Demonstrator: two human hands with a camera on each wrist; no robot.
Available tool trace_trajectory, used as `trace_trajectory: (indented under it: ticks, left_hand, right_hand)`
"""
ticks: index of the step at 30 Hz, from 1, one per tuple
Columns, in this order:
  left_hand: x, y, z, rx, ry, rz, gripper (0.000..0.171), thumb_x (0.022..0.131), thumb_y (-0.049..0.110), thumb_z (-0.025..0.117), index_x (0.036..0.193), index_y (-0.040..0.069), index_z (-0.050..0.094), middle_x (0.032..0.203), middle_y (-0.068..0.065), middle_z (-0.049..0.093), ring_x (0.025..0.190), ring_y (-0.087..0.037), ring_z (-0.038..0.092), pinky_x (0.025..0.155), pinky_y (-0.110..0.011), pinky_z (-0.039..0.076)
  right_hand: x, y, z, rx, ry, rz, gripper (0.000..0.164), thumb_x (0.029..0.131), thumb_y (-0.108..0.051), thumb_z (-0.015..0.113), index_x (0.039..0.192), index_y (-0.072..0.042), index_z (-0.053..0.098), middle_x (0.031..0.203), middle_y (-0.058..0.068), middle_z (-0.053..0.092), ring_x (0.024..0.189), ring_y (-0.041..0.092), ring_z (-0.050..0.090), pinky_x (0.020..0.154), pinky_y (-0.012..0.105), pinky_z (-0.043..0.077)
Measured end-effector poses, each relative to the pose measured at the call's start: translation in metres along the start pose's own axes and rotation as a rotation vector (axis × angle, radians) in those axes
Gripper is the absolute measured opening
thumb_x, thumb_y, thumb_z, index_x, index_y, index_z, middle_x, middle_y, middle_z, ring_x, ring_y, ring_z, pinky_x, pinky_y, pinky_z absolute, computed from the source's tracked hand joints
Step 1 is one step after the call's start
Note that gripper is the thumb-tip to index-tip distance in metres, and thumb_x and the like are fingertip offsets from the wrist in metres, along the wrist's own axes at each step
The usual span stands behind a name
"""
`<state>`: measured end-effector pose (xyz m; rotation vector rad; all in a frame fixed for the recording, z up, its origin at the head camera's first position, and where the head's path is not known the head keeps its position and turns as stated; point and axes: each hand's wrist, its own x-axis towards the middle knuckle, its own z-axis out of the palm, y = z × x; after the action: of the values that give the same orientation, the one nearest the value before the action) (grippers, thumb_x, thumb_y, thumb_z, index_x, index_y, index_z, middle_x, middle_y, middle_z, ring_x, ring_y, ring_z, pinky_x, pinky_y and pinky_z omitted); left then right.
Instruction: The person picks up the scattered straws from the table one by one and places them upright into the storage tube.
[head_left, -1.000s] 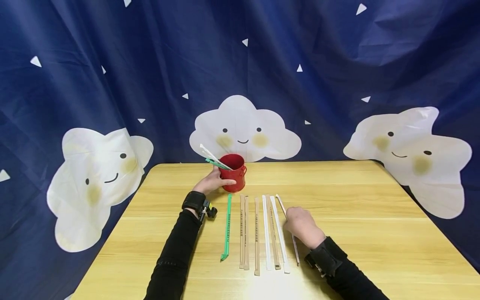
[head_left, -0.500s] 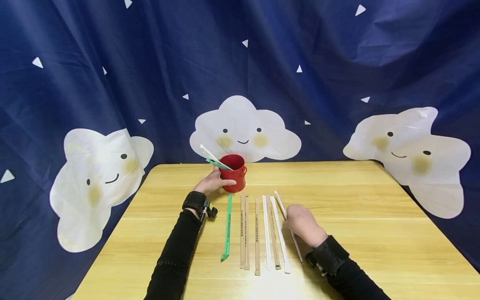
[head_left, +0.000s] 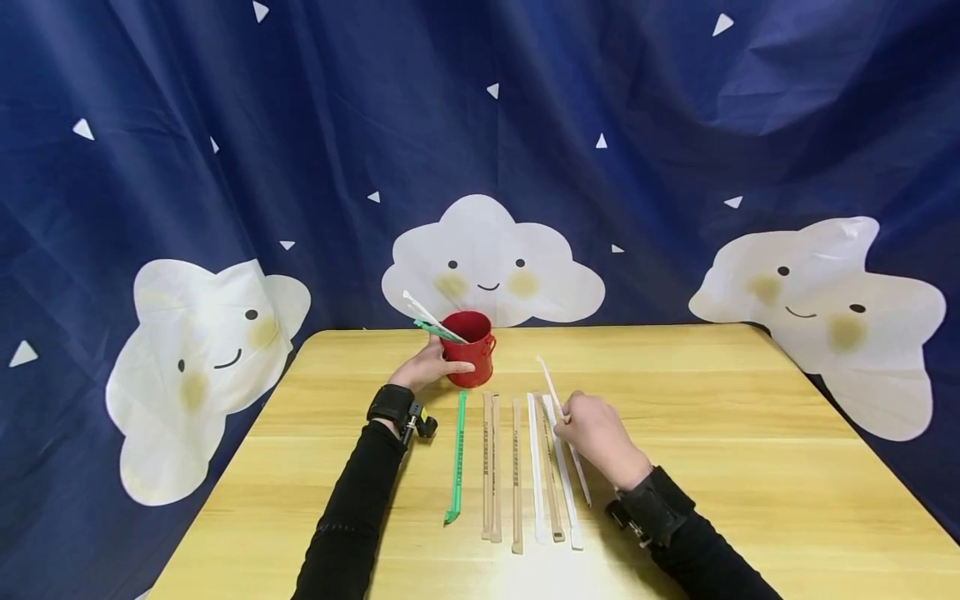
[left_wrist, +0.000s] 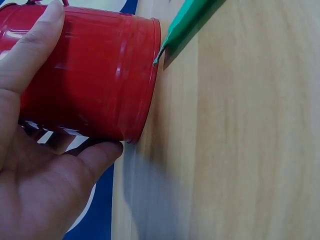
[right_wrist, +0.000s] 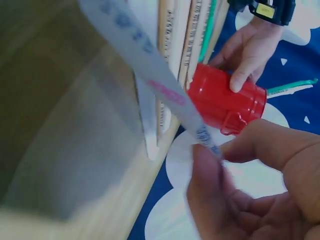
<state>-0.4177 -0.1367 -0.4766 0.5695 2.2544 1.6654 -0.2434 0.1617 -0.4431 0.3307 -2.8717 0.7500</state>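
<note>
Both hands are engaged: the right hand, right of centre in the lower half of the head view, pinches a slim white straw between thumb and fingers, its far end slanting to the upper left, while the left hand grasps a red bucket near the centre of the frame, thumb across its front. Out of the bucket's mouth, leaning to the upper left, stick a green straw and at least one white wrapped straw. Below the bucket, a row runs left to right on the wooden tabletop: a green wrapped straw, three brown straws, then two white straws with another brown straw between them. Black bands circle both wrists. Across the upper frame hangs a dark blue curtain printed with smiling clouds and small white triangles.
</note>
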Motion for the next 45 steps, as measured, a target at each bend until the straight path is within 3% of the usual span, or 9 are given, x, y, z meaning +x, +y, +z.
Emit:
trace_trajectory:
  ticks: [4,14,24,36,41,45]
  left_hand:
    - [0.000,0.001,0.002,0.005,0.006,-0.004,0.095,0.086,0.015,0.082,0.155,0.020,0.018,0.150,-0.007,0.044,0.138,-0.026,0.044,0.117,-0.049,0.034]
    - [0.002,0.004,0.002,-0.003,-0.005,0.003,0.098,0.086,0.017,0.083,0.156,0.019,0.015,0.152,-0.008,0.043,0.140,-0.027,0.042,0.118,-0.050,0.032]
    - [0.001,0.003,0.004,-0.002,0.008,-0.004,0.095,0.086,0.015,0.082,0.156,0.018,0.018,0.152,-0.008,0.043,0.139,-0.026,0.043,0.117,-0.049,0.033]
    - [0.003,0.003,0.005,0.017,0.013,-0.009,0.096,0.086,0.015,0.083,0.156,0.020,0.017,0.152,-0.007,0.043,0.139,-0.026,0.043,0.118,-0.049,0.031]
    - [0.002,0.004,0.004,0.022,0.012,0.006,0.097,0.086,0.016,0.083,0.157,0.019,0.016,0.153,-0.008,0.042,0.139,-0.027,0.043,0.118,-0.049,0.032]
    - [0.000,0.001,0.004,0.014,0.013,0.017,0.096,0.085,0.015,0.083,0.156,0.019,0.018,0.151,-0.008,0.044,0.138,-0.027,0.045,0.117,-0.049,0.033]
  right_hand:
    - [0.007,-0.004,-0.001,0.045,0.116,-0.042,0.008,0.077,-0.001,0.063,0.082,-0.006,0.058,0.069,-0.002,0.053,0.057,0.010,0.045,0.055,0.026,0.041]
    - [0.021,-0.021,-0.009,0.192,0.401,-0.195,0.014,0.081,-0.003,0.068,0.095,-0.005,0.064,0.077,0.000,0.066,0.067,0.009,0.062,0.060,0.025,0.053]
    - [0.038,-0.025,-0.001,0.332,0.543,-0.310,0.018,0.086,0.000,0.069,0.102,-0.004,0.062,0.083,0.004,0.066,0.075,0.015,0.067,0.064,0.027,0.059]
    - [0.063,-0.039,0.007,0.511,0.766,-0.500,0.025,0.083,0.011,0.072,0.104,0.002,0.061,0.092,0.012,0.066,0.085,0.024,0.071,0.072,0.030,0.061]
    - [0.075,-0.051,0.010,0.553,0.806,-0.549,0.029,0.079,0.015,0.073,0.102,0.005,0.060,0.091,0.017,0.064,0.084,0.029,0.071,0.070,0.040,0.062]
    - [0.084,-0.059,0.019,0.548,0.805,-0.576,0.028,0.080,0.015,0.074,0.102,0.005,0.060,0.091,0.018,0.064,0.085,0.030,0.071,0.071,0.041,0.062]
